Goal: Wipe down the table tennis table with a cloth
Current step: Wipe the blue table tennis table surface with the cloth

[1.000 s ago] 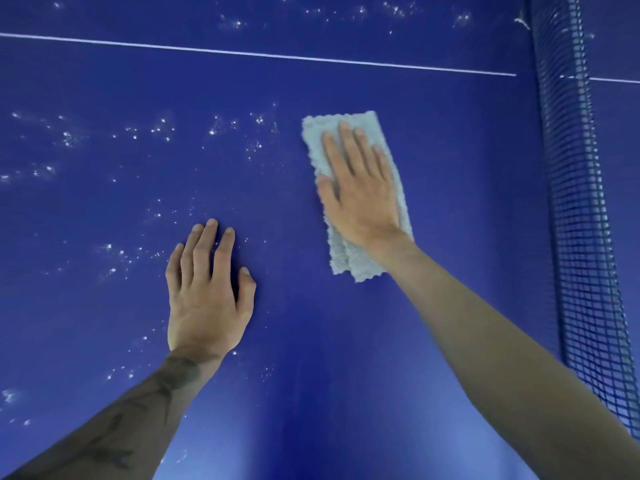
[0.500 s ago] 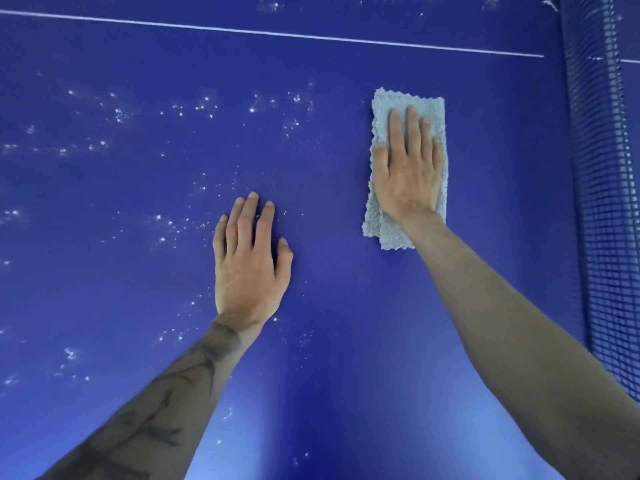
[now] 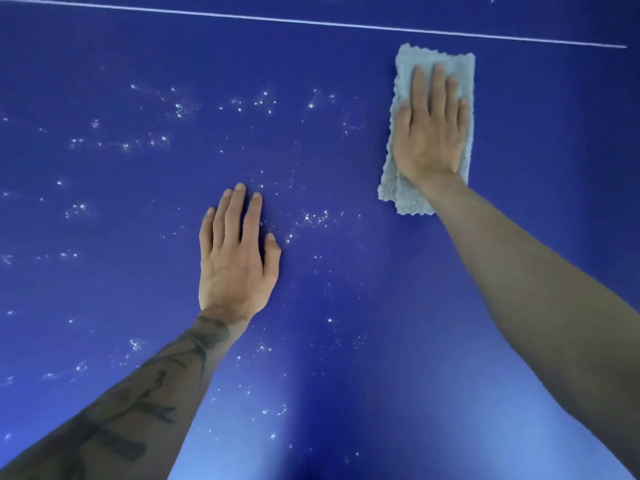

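Two hands are down on the deep-blue table tennis bench, all of it seen from the head camera. The right hand lies flat, fingers straight and close together, pressing on a pale grey, fluffy folded microfibre cloth. The cloth is a long rectangle lying just short of the thin white line that crosses the far side. The left hand rests palm-down on the bare surface, fingers straight, holding nothing, well apart from the cloth. Scattered white specks glint across the left and middle of the bench; droplets or dust, I cannot tell. By my reckoning the cloth is light, soft and limp, so it would bunch or unfold if dragged by one edge. A flat palm over its middle, with even pressure, is the way to drive it. The specks to the left look unwiped, so plenty of the job remains.
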The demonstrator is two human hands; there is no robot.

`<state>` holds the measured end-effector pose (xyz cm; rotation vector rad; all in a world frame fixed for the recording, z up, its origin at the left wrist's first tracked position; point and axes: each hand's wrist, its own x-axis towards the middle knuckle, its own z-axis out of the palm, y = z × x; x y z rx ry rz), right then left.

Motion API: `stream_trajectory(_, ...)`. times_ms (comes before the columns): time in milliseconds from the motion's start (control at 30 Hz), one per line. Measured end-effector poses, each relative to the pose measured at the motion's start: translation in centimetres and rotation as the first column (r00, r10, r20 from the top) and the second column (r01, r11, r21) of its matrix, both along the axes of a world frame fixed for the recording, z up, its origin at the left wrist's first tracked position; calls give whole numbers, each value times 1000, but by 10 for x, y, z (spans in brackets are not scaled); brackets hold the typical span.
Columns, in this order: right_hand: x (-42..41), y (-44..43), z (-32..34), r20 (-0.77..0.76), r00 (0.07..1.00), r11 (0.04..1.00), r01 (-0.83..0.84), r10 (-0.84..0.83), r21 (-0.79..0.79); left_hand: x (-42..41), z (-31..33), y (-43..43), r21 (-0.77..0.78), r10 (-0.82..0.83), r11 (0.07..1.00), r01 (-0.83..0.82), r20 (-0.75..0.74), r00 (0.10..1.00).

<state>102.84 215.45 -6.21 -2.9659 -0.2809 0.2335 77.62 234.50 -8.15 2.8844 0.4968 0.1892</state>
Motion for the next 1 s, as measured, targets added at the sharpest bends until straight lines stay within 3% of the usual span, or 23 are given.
stream_trajectory(100,10,48,1,2,1000,999,29,-29,30,0,0,1,-13,-5,1000,5,2,1000)
stream_trajectory(200,-23,93,4,4,969,969,-245,245,24,1,2,1,-20,-7,1000,7,-11,1000)
stream_trajectory(267,-55,95,5,4,882,882,-471,472,-7,2,3,0,-13,-9,1000,8,-11,1000)
stream_trajectory(333,-64,75,3,-10,825,825,-565,565,-12,2,4,1,-11,-6,1000,6,-15,1000)
stream_trajectory(467,-24,54,3,-9,951,951,-308,308,-9,1,2,2,-15,-7,1000,7,-18,1000)
stream_trajectory(567,-12,89,3,-1,987,987,-162,162,14,1,2,2,-17,-10,1000,10,-15,1000)
stream_trajectory(633,-31,109,4,0,964,964,-266,266,22,1,2,1,-16,-7,1000,7,-10,1000)
stream_trajectory(733,-77,94,3,13,834,834,-552,552,1,1,2,1,-14,-6,1000,5,-10,1000)
stream_trajectory(800,-81,61,2,10,814,814,-580,581,-16,1,3,0,-17,-3,1000,3,-15,1000)
stream_trajectory(933,-40,24,3,-11,970,970,-242,242,-14,0,3,1,-23,6,1000,-7,-29,1000)
stream_trajectory(1000,-31,40,3,5,994,994,-106,106,1,0,3,1,-23,4,1000,-4,-27,1000)
